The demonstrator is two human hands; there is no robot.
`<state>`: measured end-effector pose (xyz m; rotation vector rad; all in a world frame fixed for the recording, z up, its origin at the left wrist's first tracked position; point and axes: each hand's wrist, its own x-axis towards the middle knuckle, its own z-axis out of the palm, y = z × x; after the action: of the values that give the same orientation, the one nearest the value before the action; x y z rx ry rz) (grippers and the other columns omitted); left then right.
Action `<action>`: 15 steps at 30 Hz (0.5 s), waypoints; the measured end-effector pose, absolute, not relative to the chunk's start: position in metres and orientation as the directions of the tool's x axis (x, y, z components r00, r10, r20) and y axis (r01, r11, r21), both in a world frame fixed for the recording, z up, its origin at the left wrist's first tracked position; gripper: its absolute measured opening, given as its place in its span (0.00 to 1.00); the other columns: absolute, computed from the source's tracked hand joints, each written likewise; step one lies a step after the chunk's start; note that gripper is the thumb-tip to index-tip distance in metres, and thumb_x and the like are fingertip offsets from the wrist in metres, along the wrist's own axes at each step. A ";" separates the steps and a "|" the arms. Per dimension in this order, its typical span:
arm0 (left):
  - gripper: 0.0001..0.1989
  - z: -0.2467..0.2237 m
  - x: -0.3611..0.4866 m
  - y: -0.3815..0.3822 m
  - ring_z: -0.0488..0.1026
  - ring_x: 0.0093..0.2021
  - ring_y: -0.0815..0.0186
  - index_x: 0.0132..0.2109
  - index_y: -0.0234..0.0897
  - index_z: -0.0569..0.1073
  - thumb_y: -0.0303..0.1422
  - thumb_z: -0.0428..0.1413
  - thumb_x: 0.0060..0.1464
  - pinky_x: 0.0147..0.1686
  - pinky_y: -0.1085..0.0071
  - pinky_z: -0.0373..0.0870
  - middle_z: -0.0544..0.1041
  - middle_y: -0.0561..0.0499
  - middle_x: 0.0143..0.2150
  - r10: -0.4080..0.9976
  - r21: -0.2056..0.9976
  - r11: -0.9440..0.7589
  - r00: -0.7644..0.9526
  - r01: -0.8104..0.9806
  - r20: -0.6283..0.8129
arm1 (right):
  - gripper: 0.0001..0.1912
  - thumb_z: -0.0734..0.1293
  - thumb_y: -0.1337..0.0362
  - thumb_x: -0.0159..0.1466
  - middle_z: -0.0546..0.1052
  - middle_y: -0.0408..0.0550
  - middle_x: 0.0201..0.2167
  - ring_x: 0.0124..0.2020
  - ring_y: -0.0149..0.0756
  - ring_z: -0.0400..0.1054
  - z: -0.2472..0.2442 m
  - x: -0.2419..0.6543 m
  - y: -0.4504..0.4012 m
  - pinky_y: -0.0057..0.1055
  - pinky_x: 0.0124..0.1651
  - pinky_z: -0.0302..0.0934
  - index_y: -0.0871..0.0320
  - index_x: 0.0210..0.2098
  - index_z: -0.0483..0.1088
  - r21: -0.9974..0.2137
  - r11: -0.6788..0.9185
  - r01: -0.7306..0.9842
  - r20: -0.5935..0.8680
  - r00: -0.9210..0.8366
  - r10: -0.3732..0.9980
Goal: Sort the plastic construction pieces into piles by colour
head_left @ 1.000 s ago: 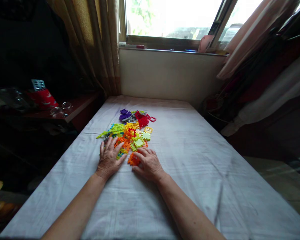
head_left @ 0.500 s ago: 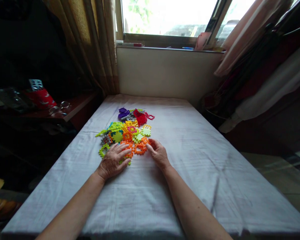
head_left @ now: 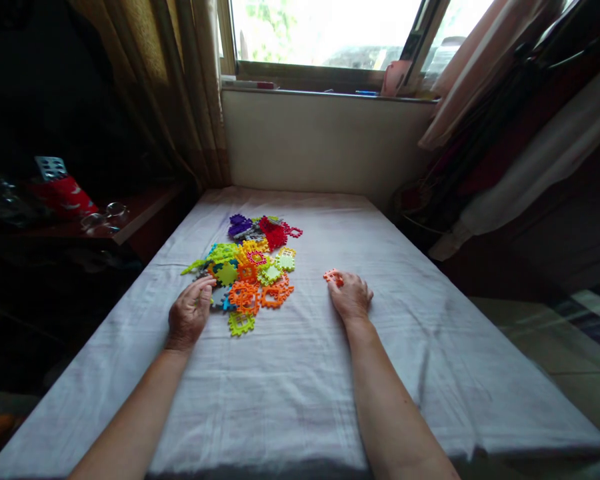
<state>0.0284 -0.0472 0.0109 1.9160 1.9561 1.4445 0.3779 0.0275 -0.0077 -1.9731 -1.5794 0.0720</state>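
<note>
From where I stand, taking the main pile as the middle of the dial and the window (head_left: pixel 325 33) as twelve, the person's right hand (head_left: pixel 351 295) is out at three o'clock, well apart from the pile. Its thumb and fingers pinch a pale orange piece (head_left: pixel 333 275) by its near edge, the notched rim poking out toward ten; whether that piece touches the white cloth (head_left: pixel 290 387) I can't tell. The left hand (head_left: pixel 189 315) is at about eight o'clock, turned on its side, fingers bunched together and lightly bent, the tips right at the pile's edge. I can't make out whether anything is caught inside it. The pile itself is a jumble of toothed plastic pieces: lime ones toward ten, yellow pieces (head_left: pixel 253 248) toward twelve with a red frame (head_left: pixel 257 258) lying over them, orange frames (head_left: pixel 273 296) toward four, and a lime window-shaped piece (head_left: pixel 241 324) at six. Just past it, near twelve, sits a smaller heap of purple pieces (head_left: pixel 239 224), grey bits and red pieces (head_left: pixel 273 233). Off at ten, a pair of glasses (head_left: pixel 116 211) rests on a dark side table (head_left: pixel 143 210).
</note>
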 end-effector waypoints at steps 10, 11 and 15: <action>0.23 0.006 0.012 -0.046 0.76 0.53 0.57 0.46 0.39 0.77 0.49 0.45 0.61 0.58 0.61 0.70 0.81 0.46 0.49 0.750 0.737 -0.080 -0.447 0.671 0.488 | 0.14 0.71 0.60 0.61 0.78 0.50 0.52 0.55 0.44 0.68 0.005 0.311 -0.001 0.43 0.60 0.57 0.52 0.47 0.77 -0.439 0.522 0.732 0.450 -0.324 0.833; 0.23 0.005 0.012 -0.046 0.76 0.53 0.57 0.46 0.39 0.77 0.49 0.46 0.61 0.58 0.61 0.70 0.81 0.46 0.49 0.755 0.740 -0.080 -0.444 0.668 0.483 | 0.16 0.72 0.59 0.60 0.77 0.50 0.53 0.56 0.45 0.67 0.006 0.304 -0.004 0.44 0.59 0.57 0.52 0.48 0.76 -0.431 0.545 0.719 0.426 -0.370 0.826; 0.24 0.002 0.013 -0.044 0.76 0.54 0.58 0.47 0.38 0.77 0.50 0.45 0.61 0.58 0.63 0.69 0.81 0.46 0.50 0.784 0.753 -0.096 -0.416 0.651 0.460 | 0.17 0.73 0.58 0.59 0.78 0.49 0.53 0.56 0.46 0.66 0.009 0.295 -0.012 0.45 0.59 0.57 0.52 0.48 0.76 -0.428 0.558 0.711 0.346 -0.442 0.828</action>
<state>0.0129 -0.0444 0.0017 1.6177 2.0184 1.5401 0.2946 -0.0116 0.0089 -1.2341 -2.2739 0.2974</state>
